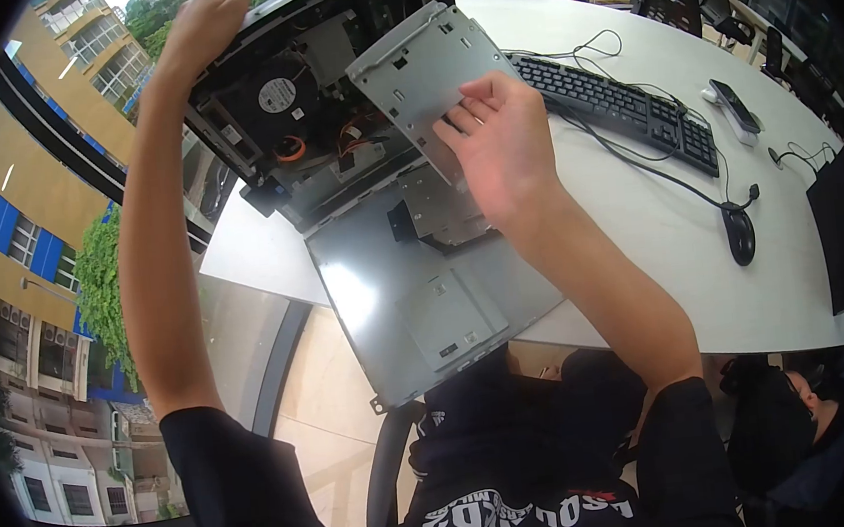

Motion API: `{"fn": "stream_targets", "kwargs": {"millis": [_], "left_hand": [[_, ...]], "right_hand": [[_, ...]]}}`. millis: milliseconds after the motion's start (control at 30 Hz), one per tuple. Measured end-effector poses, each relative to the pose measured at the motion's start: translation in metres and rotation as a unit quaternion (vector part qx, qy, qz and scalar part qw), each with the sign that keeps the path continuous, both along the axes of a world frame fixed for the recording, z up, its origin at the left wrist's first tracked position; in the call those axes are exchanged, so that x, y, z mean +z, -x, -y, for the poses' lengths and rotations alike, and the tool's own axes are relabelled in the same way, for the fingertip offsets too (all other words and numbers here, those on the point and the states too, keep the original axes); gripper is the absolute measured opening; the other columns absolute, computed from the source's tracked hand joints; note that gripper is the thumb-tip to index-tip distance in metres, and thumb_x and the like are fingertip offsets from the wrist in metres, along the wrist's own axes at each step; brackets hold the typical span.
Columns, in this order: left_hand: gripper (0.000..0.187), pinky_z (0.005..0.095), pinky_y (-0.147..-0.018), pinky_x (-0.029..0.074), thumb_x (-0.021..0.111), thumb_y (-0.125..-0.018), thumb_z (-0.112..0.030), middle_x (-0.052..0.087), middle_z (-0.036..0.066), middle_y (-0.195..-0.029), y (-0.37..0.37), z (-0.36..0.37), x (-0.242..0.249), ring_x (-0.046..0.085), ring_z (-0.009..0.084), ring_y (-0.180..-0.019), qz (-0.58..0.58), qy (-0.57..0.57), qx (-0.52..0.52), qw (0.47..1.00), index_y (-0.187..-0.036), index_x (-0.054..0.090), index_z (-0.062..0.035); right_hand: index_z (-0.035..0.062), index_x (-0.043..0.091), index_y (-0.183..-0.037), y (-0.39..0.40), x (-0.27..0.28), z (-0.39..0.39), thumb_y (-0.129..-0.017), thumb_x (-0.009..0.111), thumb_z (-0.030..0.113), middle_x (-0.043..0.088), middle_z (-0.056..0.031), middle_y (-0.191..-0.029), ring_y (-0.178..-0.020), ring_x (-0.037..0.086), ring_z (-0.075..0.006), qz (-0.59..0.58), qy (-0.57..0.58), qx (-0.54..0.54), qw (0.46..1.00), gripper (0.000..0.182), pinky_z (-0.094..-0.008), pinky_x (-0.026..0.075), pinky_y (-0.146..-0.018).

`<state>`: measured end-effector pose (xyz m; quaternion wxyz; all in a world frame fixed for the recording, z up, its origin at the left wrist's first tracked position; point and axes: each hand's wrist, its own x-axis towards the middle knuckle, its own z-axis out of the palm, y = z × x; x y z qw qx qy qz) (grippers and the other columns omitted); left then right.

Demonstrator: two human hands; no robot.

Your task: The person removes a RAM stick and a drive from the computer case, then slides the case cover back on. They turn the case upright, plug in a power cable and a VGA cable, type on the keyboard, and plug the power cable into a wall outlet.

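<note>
An open desktop computer case [335, 186] stands at the table's edge, with a round fan [279, 95] and coloured wires inside. My left hand [211, 26] rests on the top left edge of the case, its fingers partly cut off by the frame. Tilted out from the case's right side is a metal bracket panel [416, 78]. My right hand [502, 141] has its fingers curled against that panel's face near the right edge. Below, a flat metal side panel [367, 318] lies toward me, with a drive-like metal part [442, 206] at its upper end.
The white table [644, 274] holds a black keyboard [619, 106], a mouse [739, 234], cables and a phone [734, 106] on a white object. A dark panel [843, 227] stands at the right. Another person [797, 421] is at the lower right. Windows are on the left.
</note>
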<state>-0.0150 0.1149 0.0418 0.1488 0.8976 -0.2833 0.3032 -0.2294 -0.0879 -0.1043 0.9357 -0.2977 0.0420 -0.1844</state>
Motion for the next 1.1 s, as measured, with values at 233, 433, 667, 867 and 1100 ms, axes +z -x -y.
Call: {"fn": "stream_targets", "kwargs": {"millis": [233,433,667,867,1100], "left_hand": [[0.083,0.0385,-0.113,0.044,0.042,-0.098,-0.075,0.061,0.02,-0.142,-0.047,-0.003,-0.006,0.062,0.0318,-0.128,-0.226,-0.036,-0.052,0.972,-0.145,0.061,-0.009],[0.08,0.0391,-0.111,0.046,0.045,-0.098,-0.072,0.065,0.019,-0.137,-0.008,0.01,0.002,0.063,0.0301,-0.126,-0.246,-0.047,-0.002,0.968,-0.142,0.063,-0.0078],[0.072,0.0355,-0.114,0.042,0.043,-0.103,-0.065,0.062,0.015,-0.144,-0.04,0.005,0.002,0.059,0.0239,-0.132,-0.256,-0.068,-0.006,0.964,-0.147,0.059,-0.0107],[0.063,0.0349,-0.121,0.034,0.04,-0.107,-0.054,0.053,0.01,-0.155,-0.042,0.009,0.01,0.05,0.0236,-0.143,-0.275,-0.09,0.029,0.957,-0.154,0.049,-0.0134],[0.063,0.0339,-0.122,0.032,0.042,-0.107,-0.053,0.049,0.012,-0.158,-0.045,0.012,0.014,0.045,0.024,-0.146,-0.321,-0.063,0.026,0.944,-0.153,0.051,-0.0106]], "right_hand": [[-0.0032,0.043,-0.107,-0.044,0.021,-0.011,-0.086,0.056,0.01,0.047,-0.0172,-0.12,-0.121,0.049,-0.0268,0.085,-0.058,0.015,0.995,0.028,-0.045,0.03,-0.124],[-0.004,0.044,-0.109,-0.061,0.031,-0.022,-0.085,0.056,0.01,0.047,-0.018,-0.12,-0.119,0.05,-0.0268,0.09,-0.099,0.011,0.991,0.03,-0.0438,0.032,-0.123],[-0.0092,0.041,-0.119,-0.085,0.035,-0.02,-0.082,0.058,0.006,0.045,-0.0202,-0.126,-0.127,0.046,-0.0298,0.091,-0.109,0.001,0.99,0.044,-0.0467,0.024,-0.127],[-0.0142,0.036,-0.137,-0.101,0.035,-0.015,-0.082,0.058,0.008,0.04,-0.0231,-0.142,-0.144,0.036,-0.0342,0.1,-0.119,0.022,0.988,0.063,-0.0501,0.014,-0.13],[-0.0121,0.04,-0.132,-0.115,0.033,-0.012,-0.081,0.057,0.01,0.042,-0.0221,-0.137,-0.142,0.038,-0.0338,0.085,-0.128,0.037,0.987,0.058,-0.0515,0.014,-0.129]]}}
